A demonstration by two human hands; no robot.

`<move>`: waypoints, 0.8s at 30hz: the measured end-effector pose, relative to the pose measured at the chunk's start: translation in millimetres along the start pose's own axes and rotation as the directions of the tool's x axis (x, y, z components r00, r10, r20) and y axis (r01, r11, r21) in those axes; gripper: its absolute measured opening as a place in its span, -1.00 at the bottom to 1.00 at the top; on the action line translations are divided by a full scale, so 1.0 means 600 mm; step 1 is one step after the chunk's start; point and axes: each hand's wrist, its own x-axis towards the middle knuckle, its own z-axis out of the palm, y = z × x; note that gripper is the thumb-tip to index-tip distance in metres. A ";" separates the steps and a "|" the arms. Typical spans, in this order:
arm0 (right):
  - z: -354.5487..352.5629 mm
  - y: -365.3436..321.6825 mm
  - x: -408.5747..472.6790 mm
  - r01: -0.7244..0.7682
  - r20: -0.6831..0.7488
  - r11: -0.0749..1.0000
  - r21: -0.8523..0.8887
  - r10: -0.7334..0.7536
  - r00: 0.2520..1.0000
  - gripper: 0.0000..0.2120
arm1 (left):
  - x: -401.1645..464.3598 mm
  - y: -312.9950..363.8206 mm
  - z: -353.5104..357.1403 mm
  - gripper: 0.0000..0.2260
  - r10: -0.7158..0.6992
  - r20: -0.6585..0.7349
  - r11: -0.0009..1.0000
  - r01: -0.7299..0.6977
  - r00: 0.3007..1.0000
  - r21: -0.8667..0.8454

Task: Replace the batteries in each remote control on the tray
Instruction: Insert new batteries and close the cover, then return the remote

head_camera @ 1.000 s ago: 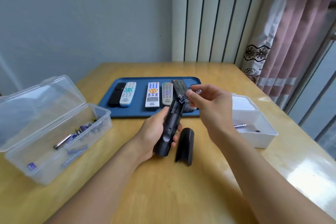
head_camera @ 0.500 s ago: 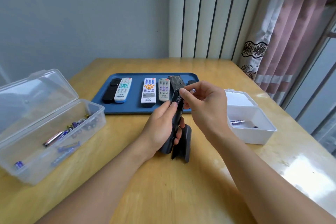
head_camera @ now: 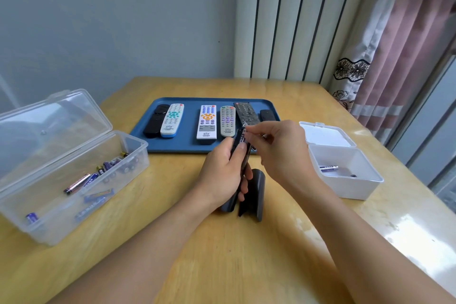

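My left hand (head_camera: 223,175) grips a black remote (head_camera: 238,153) upright over the table, its back open toward my right hand. My right hand (head_camera: 278,153) pinches a small battery (head_camera: 244,132) at the remote's upper end. The remote's black battery cover (head_camera: 255,196) lies on the table just right of my left hand. Behind, a blue tray (head_camera: 187,147) carries several remotes: a black one (head_camera: 156,121), a white and blue one (head_camera: 172,119), a white one (head_camera: 207,121), a grey one (head_camera: 227,121) and two dark ones (head_camera: 246,112).
A clear open box (head_camera: 74,195) with several batteries stands at the left. A white open box (head_camera: 345,180) holding one battery (head_camera: 328,168) stands at the right. The wooden table (head_camera: 246,254) ends near a curtain and window on the right.
My left hand has tipped the black remote more upright. My right hand has moved the battery down against the remote's top end. The view has shifted slightly.
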 end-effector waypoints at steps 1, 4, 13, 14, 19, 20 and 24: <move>0.000 0.000 -0.001 0.075 0.018 0.994 -0.081 -0.074 0.997 -0.88 | 0.000 0.000 0.000 -0.76 -0.005 0.000 1.000 0.005 1.000 -0.007; 0.010 0.005 -0.006 0.238 0.163 0.920 -0.312 -0.195 0.967 -0.67 | 0.003 0.000 -0.003 -0.72 -0.005 -0.011 1.000 0.005 1.000 -0.012; -0.012 0.022 0.007 -0.325 0.088 0.711 0.624 0.349 0.933 -0.91 | 0.009 0.014 -0.014 -0.76 -0.073 -0.034 0.969 0.063 0.997 -0.239; -0.011 0.022 0.006 -0.386 0.174 0.564 0.730 0.394 0.903 -0.93 | 0.008 0.013 -0.013 -0.76 -0.072 -0.028 0.971 0.064 0.997 -0.231; -0.007 0.024 0.003 -0.496 0.384 0.270 0.825 0.375 0.844 -0.83 | 0.010 0.008 -0.015 -0.75 -0.072 -0.077 0.983 0.058 0.994 -0.174; -0.005 0.025 0.003 -0.470 0.350 0.342 0.814 0.359 0.865 -0.84 | 0.012 0.007 -0.016 -0.75 -0.066 -0.099 0.987 0.051 0.993 -0.152; 0.010 0.019 -0.001 -0.278 0.117 0.737 0.616 0.263 0.958 -0.90 | 0.015 0.002 -0.011 -0.75 -0.030 -0.160 0.999 0.024 0.987 -0.043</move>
